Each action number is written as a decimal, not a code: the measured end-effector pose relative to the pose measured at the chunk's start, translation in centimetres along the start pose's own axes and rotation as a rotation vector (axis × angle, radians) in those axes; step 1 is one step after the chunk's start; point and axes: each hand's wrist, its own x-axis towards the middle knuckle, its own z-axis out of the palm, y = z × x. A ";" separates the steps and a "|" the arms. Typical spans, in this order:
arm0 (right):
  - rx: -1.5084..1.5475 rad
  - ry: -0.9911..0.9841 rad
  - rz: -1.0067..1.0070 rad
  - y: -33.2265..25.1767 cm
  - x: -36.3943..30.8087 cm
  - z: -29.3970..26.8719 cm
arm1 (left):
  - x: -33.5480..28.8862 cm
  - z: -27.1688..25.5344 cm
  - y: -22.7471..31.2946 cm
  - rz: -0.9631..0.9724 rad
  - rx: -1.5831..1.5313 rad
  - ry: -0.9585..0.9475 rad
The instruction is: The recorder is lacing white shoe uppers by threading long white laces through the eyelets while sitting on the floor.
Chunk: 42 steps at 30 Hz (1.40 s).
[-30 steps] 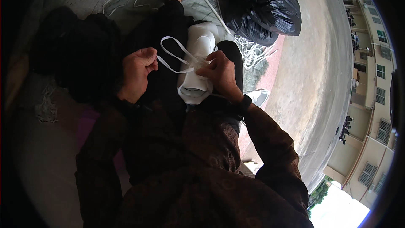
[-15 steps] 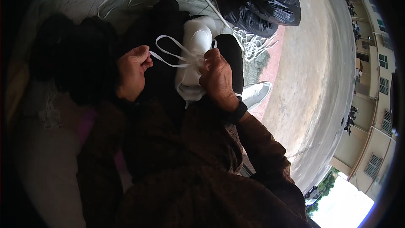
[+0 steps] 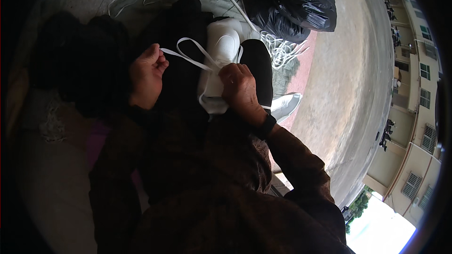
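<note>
A white shoe (image 3: 224, 42) rests between my thighs, toe pointing away from me. My left hand (image 3: 147, 76), off to the shoe's left, pinches the end of a white shoelace (image 3: 190, 59). From those fingers the lace runs across to the shoe, and a loop of it stands up just left of the shoe. Over the shoe's lacing sits my right hand (image 3: 241, 87), fingers curled closed around the lace. Its fingertips hide the point where the lace meets the shoe. Another strand of lace shows just beyond the right knuckles.
Black plastic bags (image 3: 301, 0) stand at the far right, with a heap of loose white laces (image 3: 282, 49) below them. Another white shoe (image 3: 285, 105) lies right of my knee. At left is a dark, bulky mass (image 3: 80, 61), too dim to make out.
My left hand has shifted slightly left and up, drawing its lace straighter. My right hand has moved a little down and left on the shoe, fingers now curled lower.
</note>
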 end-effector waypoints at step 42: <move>0.704 -0.344 0.229 -4.6 -7.5 -2.5 | -3.1 10.0 -5.0 0.889 1.860 -0.668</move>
